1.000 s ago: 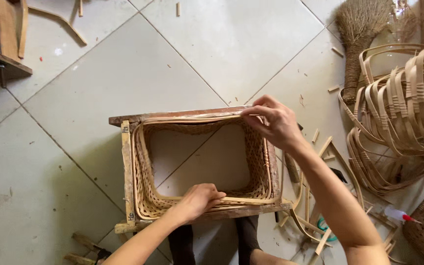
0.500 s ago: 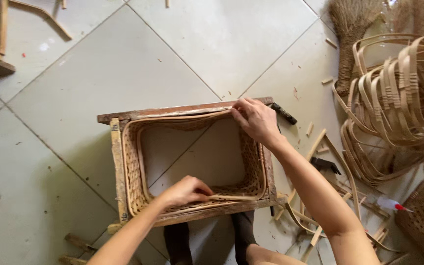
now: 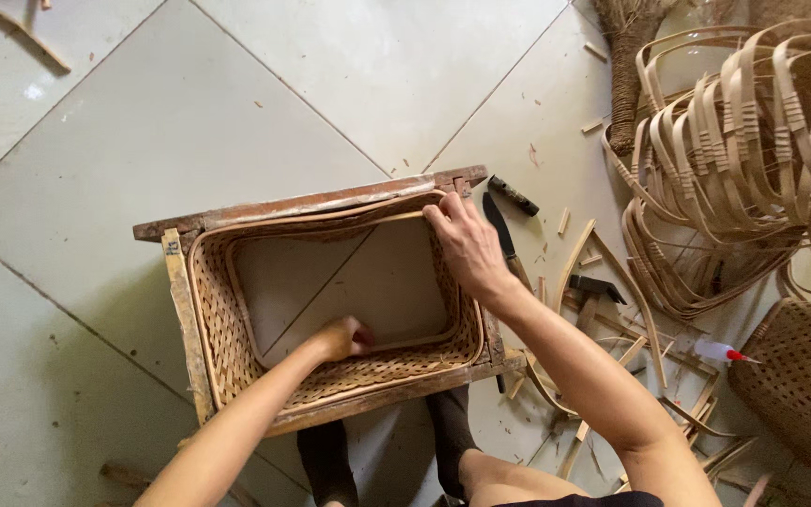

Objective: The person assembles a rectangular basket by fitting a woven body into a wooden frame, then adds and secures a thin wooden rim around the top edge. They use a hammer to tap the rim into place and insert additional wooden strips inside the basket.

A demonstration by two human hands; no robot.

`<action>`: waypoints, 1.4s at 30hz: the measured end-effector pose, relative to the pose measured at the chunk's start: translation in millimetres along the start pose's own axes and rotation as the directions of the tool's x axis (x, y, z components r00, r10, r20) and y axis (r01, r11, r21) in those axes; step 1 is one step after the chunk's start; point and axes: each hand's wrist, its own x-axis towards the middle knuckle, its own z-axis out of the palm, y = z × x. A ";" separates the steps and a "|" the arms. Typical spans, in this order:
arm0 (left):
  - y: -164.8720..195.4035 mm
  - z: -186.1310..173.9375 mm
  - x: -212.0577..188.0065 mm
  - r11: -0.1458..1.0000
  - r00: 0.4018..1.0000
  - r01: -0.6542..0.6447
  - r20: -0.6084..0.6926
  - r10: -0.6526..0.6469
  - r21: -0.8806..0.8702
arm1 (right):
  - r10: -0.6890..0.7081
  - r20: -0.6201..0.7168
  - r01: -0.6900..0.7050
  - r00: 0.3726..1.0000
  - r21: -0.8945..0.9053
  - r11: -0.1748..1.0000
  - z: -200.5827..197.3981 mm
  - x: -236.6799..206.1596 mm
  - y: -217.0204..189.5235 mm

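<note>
A rectangular wooden frame point(image 3: 178, 299) lies on the tiled floor, with a bottomless woven bamboo basket point(image 3: 222, 324) fitted inside it. My left hand point(image 3: 342, 336) reaches down inside the basket and presses against the lower inner rim, fingers curled. Its grip on the rim is hard to judge. My right hand point(image 3: 466, 246) rests on the basket's upper right corner, fingers spread flat along the rim and weave. Floor tiles show through the basket's open middle.
A dark knife point(image 3: 501, 237) lies just right of the frame. Bent bamboo hoops point(image 3: 753, 141) pile up at the upper right, beside a broom point(image 3: 627, 66). A finished woven basket point(image 3: 800, 376) and a small white bottle point(image 3: 717, 352) sit at right. Bamboo offcuts litter the floor. My feet point(image 3: 387, 451) are below the frame.
My left hand went from the near wooden edge down inside the basket. My right hand slid from the far rim down along the right corner. The view has shifted.
</note>
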 end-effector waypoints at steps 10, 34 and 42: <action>-7.0 -72.9 -27.9 0.871 0.269 -0.052 -0.833 0.484 0.489 | -0.032 0.267 0.134 0.963 -0.375 0.917 0.7 -33.8 -4.0; 0.7 -96.9 -12.0 0.871 0.598 -0.013 -0.694 0.401 0.492 | 0.122 0.966 0.642 0.229 -0.244 0.726 20.2 17.2 -65.7; -7.9 -111.6 19.1 0.873 0.461 0.093 -0.798 0.388 0.479 | -0.018 0.962 0.458 0.274 -0.114 0.881 35.8 4.2 -63.2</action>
